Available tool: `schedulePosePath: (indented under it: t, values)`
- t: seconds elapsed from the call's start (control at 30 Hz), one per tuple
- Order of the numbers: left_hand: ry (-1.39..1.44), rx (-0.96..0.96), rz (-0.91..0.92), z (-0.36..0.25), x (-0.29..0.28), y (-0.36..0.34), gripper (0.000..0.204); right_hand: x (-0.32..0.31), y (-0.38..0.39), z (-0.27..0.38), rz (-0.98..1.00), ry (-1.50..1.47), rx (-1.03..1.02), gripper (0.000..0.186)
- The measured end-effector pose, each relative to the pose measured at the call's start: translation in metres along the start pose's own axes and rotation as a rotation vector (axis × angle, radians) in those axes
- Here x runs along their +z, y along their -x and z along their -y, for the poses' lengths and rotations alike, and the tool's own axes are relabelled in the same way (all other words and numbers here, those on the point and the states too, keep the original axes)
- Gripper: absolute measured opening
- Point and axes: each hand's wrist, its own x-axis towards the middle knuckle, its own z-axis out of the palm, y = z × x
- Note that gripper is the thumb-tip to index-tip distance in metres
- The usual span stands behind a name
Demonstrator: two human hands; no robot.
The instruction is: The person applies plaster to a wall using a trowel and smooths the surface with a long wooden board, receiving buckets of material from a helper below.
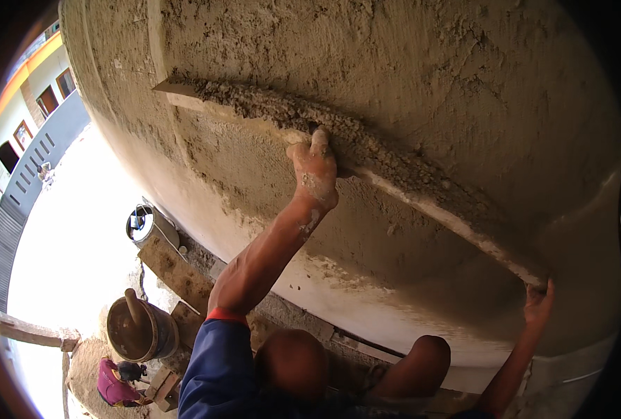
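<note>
A long straightedge (450, 222) lies slantwise against the rough plastered wall (464, 77), its left end higher than its right. Wet, crumbly mortar (373, 148) is heaped along its upper side. My left hand (315, 171), smeared with mortar, grips the straightedge near its middle, thumb up over the edge. Far to the right, my right hand (538, 306) holds its lower end, with a finger reaching up past the tip. Darker, smoother plaster covers the wall around my right hand.
Below on the left stand a bucket (167, 335) with a handle sticking out and a metal pail (158, 230). Mortar-crusted planks (178, 272) run under the wall. Lower down is another person in a maroon top (108, 384). A grey gate (27, 188) fronts a building.
</note>
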Motion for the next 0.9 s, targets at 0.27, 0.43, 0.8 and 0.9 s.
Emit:
schedulePosePath:
  t: [0.27,0.43,0.8,0.9]
  values:
    - [0.181,0.063,0.183,0.013,0.043,0.094,0.025,-0.133,-0.048,0.012,-0.001,0.033,-0.058,0.043]
    - [0.441,0.045,0.370,0.097,-0.026,0.126,0.032,-0.143,0.022,-0.023,-0.146,-0.019,0.035,0.038]
    - [0.072,-0.497,0.085,0.244,-0.153,0.195,0.030,-0.238,0.054,-0.183,-0.025,-0.102,0.275,0.041]
    - [0.125,-0.605,0.029,0.274,-0.168,0.215,0.028,-0.302,0.044,-0.212,0.108,-0.294,0.383,0.039]
